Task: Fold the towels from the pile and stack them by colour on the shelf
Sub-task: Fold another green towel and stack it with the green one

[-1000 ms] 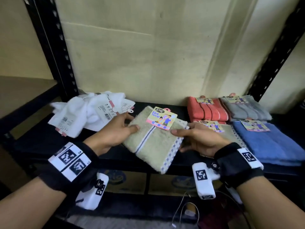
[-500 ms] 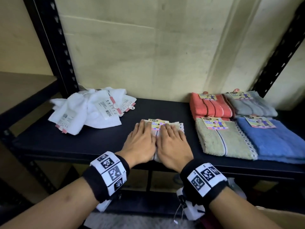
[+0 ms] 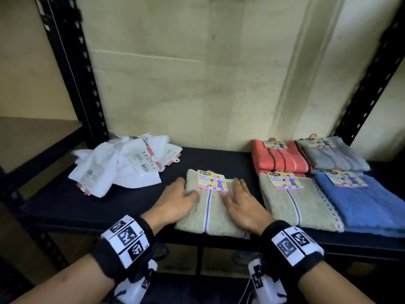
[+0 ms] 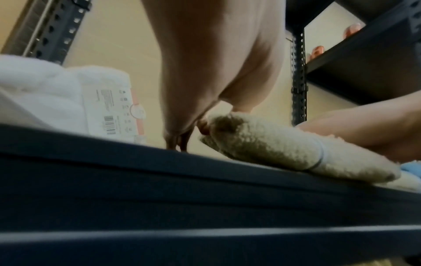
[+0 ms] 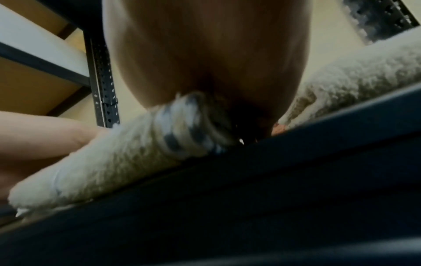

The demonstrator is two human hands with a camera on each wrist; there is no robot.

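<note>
A folded beige towel (image 3: 210,211) with a pink card tag (image 3: 211,179) lies flat near the front edge of the black shelf (image 3: 105,207). My left hand (image 3: 177,198) sits at its left edge, thumb on top and straight fingers down the side touching the shelf. My right hand (image 3: 241,202) mirrors it on the right edge. In the left wrist view my left hand (image 4: 205,81) stands over the towel's (image 4: 284,149) end. In the right wrist view my right hand's (image 5: 205,63) palm covers the towel's (image 5: 114,167) checked border. A crumpled white towel pile (image 3: 116,163) lies at the back left.
Folded towels fill the shelf's right side: orange (image 3: 278,159) and grey (image 3: 335,156) at the back, another beige (image 3: 291,205) and blue (image 3: 368,205) in front. Black uprights (image 3: 72,73) frame the bay. Bare shelf shows between the white pile and my left hand.
A second ago both hands held the beige towel in the air. They laid it on the shelf, pressed together on its middle, then slid apart to its side edges.
</note>
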